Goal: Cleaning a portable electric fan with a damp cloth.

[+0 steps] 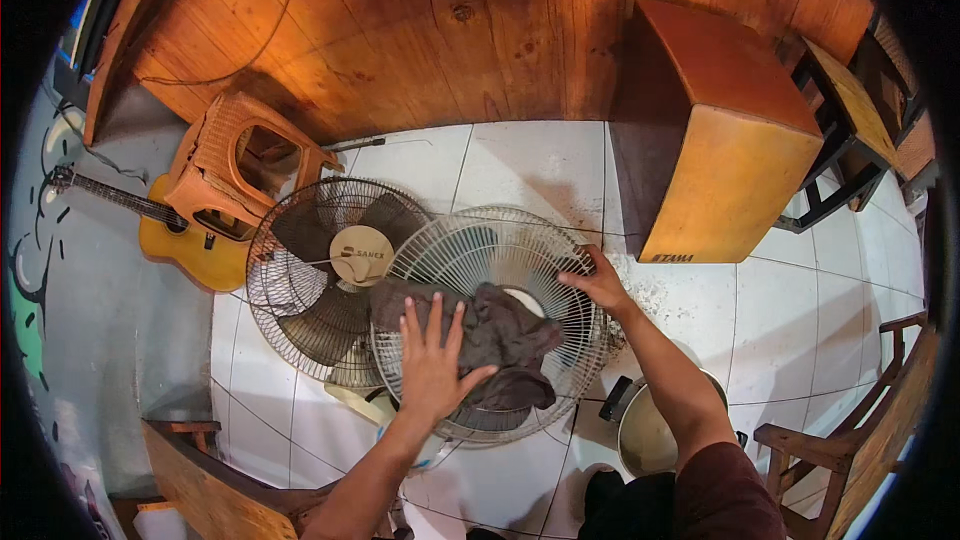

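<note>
My left hand (433,371) presses flat, fingers spread, on a crumpled dark grey cloth (517,330). That cloth lies over a round wire fan grille (442,244), which is held above the floor with its white centre ring partly covered. At the grille's upper right rim, my right hand (606,286) grips the wires between thumb and fingers. Just left of the grille, and partly behind it, is a fan (361,253) with dark blades inside a dirty wire cage. Its cream centre cap bears the name Sanex.
A metal pot (649,431) stands near my right forearm. A Tama cajon (731,187) is at the right, with dirt (651,307) scattered on the tiles nearby. At the left, an orange plastic stool (225,157) overlaps an acoustic guitar (199,259). Wooden chairs (817,442) edge the lower right.
</note>
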### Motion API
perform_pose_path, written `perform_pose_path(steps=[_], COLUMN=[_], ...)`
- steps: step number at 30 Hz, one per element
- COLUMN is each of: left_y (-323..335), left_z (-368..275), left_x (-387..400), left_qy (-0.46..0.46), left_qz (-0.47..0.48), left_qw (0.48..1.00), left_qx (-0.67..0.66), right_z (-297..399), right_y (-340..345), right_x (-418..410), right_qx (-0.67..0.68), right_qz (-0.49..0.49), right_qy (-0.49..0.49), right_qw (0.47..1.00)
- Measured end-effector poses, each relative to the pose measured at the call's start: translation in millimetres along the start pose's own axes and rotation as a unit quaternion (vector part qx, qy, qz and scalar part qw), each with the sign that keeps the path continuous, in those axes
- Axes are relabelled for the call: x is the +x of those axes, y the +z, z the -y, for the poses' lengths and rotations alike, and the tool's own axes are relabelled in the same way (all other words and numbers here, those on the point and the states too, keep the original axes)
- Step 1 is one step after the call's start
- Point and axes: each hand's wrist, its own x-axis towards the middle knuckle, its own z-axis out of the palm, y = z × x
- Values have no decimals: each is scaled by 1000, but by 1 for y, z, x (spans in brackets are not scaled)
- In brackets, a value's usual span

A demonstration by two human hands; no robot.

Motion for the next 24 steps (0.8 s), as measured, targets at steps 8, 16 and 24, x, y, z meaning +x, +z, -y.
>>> perform_pose_path(steps=[8, 16, 24], left_y=[37, -19, -51], left_z=[-50, 30, 55], left_x=[113, 175, 197], left_qy=[185, 8, -146], left_qz=[14, 85, 390], left_qw=[982, 990, 878], left_qx=[-19, -115, -236], right_z=[-7, 28, 76], right_y=[6, 10, 18], right_x=[-11, -40, -78], right_qx=[73, -41, -47], right_qz=[26, -31, -5], right_qy=[-159, -155, -124], right_qw=[984, 987, 991])
